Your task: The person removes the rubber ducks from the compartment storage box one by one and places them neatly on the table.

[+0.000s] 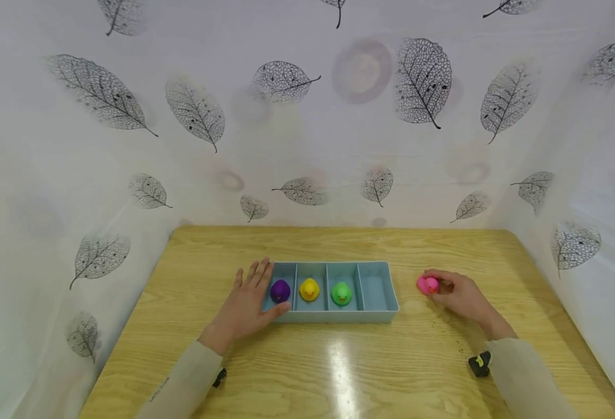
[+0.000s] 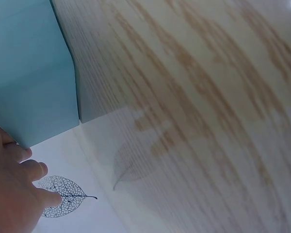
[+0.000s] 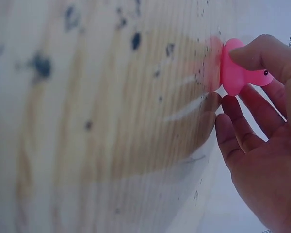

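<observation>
Pink in the right hand (image 1: 456, 295): grips a small duck (image 1: 425, 284) with thumb and fingertips, at the wooden table (image 1: 192, 267) just beyond the right edge of a blue-grey tray (image 1: 333, 316); in the right wrist view, hides part of it behind the thumb and shows one eye. Spreads the left hand (image 1: 244, 309), released and straight-fingered, against the tray's left edge, laying the thumb over the near edge by the left corner and covering part of the compartment with the purple duck (image 1: 279, 290). Shows a yellow duck (image 1: 309, 289) and a green duck (image 1: 341, 294) in the next two compartments toward the right edge. Cuts off the table's near edge in the head view, and most of the tray in the left wrist view. Cannot make out the black object (image 1: 478, 365) half under the right sleeve (image 1: 522, 375).
</observation>
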The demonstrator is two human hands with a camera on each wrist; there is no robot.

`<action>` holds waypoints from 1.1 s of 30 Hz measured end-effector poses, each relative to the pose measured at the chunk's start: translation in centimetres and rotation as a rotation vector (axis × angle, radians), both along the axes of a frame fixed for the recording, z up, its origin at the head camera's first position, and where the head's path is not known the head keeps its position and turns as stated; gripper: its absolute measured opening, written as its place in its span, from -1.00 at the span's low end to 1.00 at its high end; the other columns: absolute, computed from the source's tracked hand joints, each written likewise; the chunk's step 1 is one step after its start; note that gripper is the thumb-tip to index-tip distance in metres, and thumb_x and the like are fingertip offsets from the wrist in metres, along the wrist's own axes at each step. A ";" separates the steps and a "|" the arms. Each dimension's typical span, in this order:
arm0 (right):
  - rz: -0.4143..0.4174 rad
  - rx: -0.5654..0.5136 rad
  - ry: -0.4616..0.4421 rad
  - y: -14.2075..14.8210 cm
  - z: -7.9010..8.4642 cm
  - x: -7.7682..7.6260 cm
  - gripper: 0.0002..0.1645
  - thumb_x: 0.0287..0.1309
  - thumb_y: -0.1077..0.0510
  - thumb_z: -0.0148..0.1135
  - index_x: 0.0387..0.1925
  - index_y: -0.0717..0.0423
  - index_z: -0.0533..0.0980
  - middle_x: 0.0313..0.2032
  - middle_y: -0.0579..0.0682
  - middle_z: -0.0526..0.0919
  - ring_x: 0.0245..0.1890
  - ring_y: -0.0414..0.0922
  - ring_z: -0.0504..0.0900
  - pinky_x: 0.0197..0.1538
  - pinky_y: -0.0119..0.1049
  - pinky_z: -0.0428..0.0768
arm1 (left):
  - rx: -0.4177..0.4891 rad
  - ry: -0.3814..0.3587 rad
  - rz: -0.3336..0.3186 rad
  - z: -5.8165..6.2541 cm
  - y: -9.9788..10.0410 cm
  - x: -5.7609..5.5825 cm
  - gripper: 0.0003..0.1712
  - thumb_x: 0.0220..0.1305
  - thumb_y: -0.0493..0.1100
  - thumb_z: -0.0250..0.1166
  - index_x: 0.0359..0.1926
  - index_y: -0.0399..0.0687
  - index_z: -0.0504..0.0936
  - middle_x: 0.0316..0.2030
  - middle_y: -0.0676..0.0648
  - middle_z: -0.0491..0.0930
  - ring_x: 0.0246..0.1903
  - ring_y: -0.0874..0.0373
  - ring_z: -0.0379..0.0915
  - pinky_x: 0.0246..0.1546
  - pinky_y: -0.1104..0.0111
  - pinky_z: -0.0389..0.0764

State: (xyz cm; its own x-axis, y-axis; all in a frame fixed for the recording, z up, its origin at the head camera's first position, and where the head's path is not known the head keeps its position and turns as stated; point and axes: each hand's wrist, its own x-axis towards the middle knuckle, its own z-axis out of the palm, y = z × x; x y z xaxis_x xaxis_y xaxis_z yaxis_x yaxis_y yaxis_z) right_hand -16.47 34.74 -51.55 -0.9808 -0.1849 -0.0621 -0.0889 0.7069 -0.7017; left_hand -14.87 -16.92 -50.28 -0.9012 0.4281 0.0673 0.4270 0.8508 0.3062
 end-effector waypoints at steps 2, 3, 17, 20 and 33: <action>0.004 0.015 0.002 0.1 0.0 -0.1 -0.39 0.17 0.25 0.52 0.28 0.19 0.61 0.18 0.32 0.68 -0.01 0.02 0.59 -0.07 -0.45 0.56 | 0.000 -0.001 0.000 0.0 0.0 0.0 0.18 0.44 0.49 0.10 0.67 -0.25 -0.02 0.69 -0.25 -0.11 0.66 -0.29 -0.14 0.62 -0.30 -0.16; 0.006 0.024 0.002 0.1 0.1 -0.1 -0.37 0.16 0.23 0.53 0.28 0.19 0.60 0.16 0.31 0.69 -0.03 0.01 0.59 -0.08 -0.44 0.57 | -0.001 -0.004 0.001 0.0 -0.1 0.0 0.19 0.44 0.49 0.10 0.67 -0.24 -0.03 0.69 -0.25 -0.13 0.67 -0.29 -0.14 0.62 -0.30 -0.16; 0.006 0.033 0.054 -2.3 4.9 -0.3 -0.32 0.37 -0.07 0.40 0.43 0.04 0.50 0.38 0.29 0.55 0.19 0.32 0.60 0.05 0.13 0.65 | -0.012 -0.003 -0.002 0.1 0.0 -0.1 0.19 0.44 0.50 0.09 0.67 -0.24 -0.05 0.68 -0.26 -0.12 0.66 -0.30 -0.14 0.62 -0.30 -0.14; 0.016 0.003 0.099 -3.5 5.6 -0.5 -0.36 0.36 -0.06 0.42 0.39 0.02 0.54 0.37 0.21 0.59 0.21 0.30 0.60 0.10 0.16 0.64 | -0.017 -0.001 0.001 0.0 0.0 -0.1 0.19 0.44 0.51 0.07 0.68 -0.24 -0.05 0.68 -0.26 -0.13 0.66 -0.31 -0.14 0.62 -0.30 -0.15; 0.133 -0.074 0.211 -8.3 6.9 -1.0 -0.48 0.33 0.05 0.46 0.28 -0.01 0.63 0.26 0.07 0.70 0.13 0.15 0.69 0.19 0.21 0.63 | -0.017 0.011 0.001 -0.1 0.0 0.0 0.20 0.44 0.51 0.08 0.68 -0.23 -0.08 0.69 -0.26 -0.13 0.66 -0.31 -0.15 0.62 -0.30 -0.16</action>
State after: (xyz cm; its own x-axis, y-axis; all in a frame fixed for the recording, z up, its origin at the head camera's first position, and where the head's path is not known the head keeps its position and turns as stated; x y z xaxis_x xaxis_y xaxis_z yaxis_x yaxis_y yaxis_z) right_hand -17.50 26.40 -44.66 -0.9373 -0.3096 0.1601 -0.3277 0.6263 -0.7073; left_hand -14.90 -16.96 -50.35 -0.9008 0.4286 0.0695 0.4296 0.8562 0.2871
